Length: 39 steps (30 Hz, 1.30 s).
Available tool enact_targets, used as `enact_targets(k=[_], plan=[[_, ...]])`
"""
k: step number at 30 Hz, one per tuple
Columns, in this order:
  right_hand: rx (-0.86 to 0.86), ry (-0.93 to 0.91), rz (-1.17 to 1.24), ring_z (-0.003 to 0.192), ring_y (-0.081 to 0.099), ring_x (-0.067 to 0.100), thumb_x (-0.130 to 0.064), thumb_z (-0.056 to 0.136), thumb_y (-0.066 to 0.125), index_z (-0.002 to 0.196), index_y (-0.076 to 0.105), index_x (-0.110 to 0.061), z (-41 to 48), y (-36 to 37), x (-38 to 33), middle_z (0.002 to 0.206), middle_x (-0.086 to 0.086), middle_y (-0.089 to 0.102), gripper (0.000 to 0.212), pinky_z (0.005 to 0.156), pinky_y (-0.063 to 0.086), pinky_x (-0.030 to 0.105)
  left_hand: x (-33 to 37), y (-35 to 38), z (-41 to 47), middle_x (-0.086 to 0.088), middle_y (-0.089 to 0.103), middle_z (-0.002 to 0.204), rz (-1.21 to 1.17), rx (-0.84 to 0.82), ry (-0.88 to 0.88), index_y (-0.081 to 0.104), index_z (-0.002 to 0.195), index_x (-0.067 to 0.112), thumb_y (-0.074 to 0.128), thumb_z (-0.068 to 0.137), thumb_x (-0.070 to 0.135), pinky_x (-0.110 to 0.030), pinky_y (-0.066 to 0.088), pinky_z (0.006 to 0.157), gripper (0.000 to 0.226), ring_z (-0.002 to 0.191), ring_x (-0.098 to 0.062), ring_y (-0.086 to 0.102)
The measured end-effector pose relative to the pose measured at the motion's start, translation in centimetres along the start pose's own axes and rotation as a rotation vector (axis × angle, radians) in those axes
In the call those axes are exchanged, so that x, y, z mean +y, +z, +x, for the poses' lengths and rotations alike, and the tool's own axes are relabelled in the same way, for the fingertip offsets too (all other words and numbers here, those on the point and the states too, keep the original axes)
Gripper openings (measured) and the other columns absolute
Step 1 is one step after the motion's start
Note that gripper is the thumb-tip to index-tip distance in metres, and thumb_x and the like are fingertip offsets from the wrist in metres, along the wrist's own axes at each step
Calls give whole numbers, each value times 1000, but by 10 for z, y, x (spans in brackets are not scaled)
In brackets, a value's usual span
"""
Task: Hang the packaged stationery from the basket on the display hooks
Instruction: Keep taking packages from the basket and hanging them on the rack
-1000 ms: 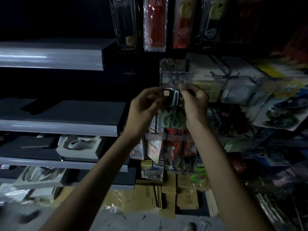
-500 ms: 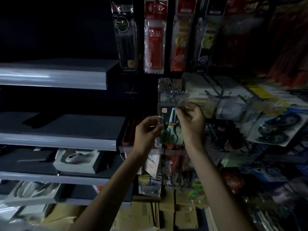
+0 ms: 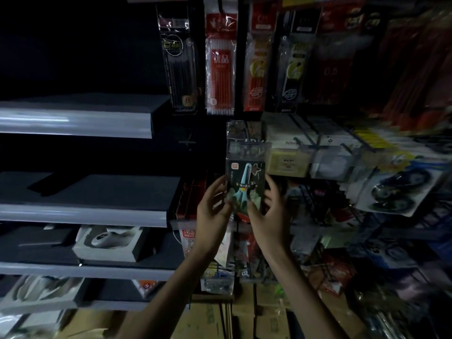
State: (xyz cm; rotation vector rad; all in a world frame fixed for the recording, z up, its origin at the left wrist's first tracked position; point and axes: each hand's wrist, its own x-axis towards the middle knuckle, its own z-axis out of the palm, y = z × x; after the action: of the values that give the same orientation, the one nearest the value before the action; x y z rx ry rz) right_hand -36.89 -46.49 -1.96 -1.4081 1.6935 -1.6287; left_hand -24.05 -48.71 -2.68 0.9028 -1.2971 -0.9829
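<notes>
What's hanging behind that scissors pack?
Above it, the top of another pack peeks out behind a clear tag holder. The scissors pack covers the rest.

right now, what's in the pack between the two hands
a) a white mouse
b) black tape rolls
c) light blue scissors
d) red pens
c: the pack between the left hand and the right hand is a dark card showing light blue scissors with the blades pointing up.
</notes>
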Motion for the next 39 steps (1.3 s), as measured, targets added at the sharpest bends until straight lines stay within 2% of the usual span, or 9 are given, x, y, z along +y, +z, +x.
enact_targets(k=[7, 14, 18, 21, 25, 28, 31, 35, 39], plan=[[-69, 53, -18, 132, 56, 14, -21, 97, 69, 158, 23, -51, 14, 3, 2, 152, -3, 50, 81, 91, 58, 32, -4, -2, 10, 3, 68, 133, 72, -22, -57, 53, 149, 44, 73, 94, 38, -53, 58, 101, 59, 124, -22, 67], [-84, 58, -97, 131, 57, 22, -21, 99, 66, 162, 22, -37, 39, 5, -10, 156, 2, 48, 79, 96, 57, 39, -2, 6, 32, 3, 68, 127, 77, -12, -61, 56, 143, 51, 72, 91, 25, -46, 60, 98, 60, 119, -21, 68], [-78, 83, -135, 125, 61, 19, -21, 98, 68, 162, 27, -31, 59, 13, -14, 150, 3, 55, 77, 78, 49, 19, -4, 9, 45, 0, 67, 127, 90, -13, -85, 51, 152, 35, 74, 85, 33, -46, 60, 99, 71, 121, -19, 66], [-70, 112, -161, 127, 61, 24, -22, 97, 69, 162, 30, -28, 69, 18, -15, 146, 5, 58, 75, 86, 46, 24, -2, 11, 54, -3, 67, 126, 82, 8, -109, 49, 154, 22, 74, 79, 36, -47, 58, 102, 80, 123, -19, 64], [-46, 119, -216, 106, 68, 23, -22, 98, 67, 160, 33, -21, 78, 21, -20, 133, 6, 66, 71, 67, 43, 20, 4, 13, 65, 1, 74, 111, 92, 31, -66, 67, 131, 17, 70, 79, 24, -47, 59, 98, 53, 111, -20, 69], [-21, 123, -145, 119, 65, 27, -17, 96, 69, 158, 33, -21, 81, 27, -15, 139, 9, 63, 72, 85, 51, 29, 1, 13, 67, 5, 75, 108, 74, 34, -73, 71, 113, 26, 72, 87, 12, -43, 59, 97, 29, 107, -16, 71], [-16, 153, -82, 125, 61, 25, -13, 94, 70, 145, 44, -17, 78, 34, -1, 139, 6, 61, 58, 98, 52, 35, -12, 12, 68, 3, 74, 119, 41, 33, -117, 69, 124, 22, 73, 94, 4, -30, 57, 97, 35, 116, -14, 69], [-60, 136, -21, 113, 59, 12, -9, 92, 72, 146, 45, -19, 77, 35, 11, 123, -6, 58, 61, 80, 44, 14, -22, 11, 70, 2, 69, 131, 52, 36, -126, 62, 140, 12, 79, 94, 17, -14, 54, 88, 50, 123, -11, 65], [-82, 120, 15, 122, 61, 15, -18, 88, 79, 154, 37, -29, 78, 42, 30, 138, -2, 59, 79, 88, 47, 20, -23, 12, 66, 6, 68, 126, 26, -3, -143, 60, 130, 29, 72, 98, 10, -23, 55, 94, 39, 120, -9, 64]])
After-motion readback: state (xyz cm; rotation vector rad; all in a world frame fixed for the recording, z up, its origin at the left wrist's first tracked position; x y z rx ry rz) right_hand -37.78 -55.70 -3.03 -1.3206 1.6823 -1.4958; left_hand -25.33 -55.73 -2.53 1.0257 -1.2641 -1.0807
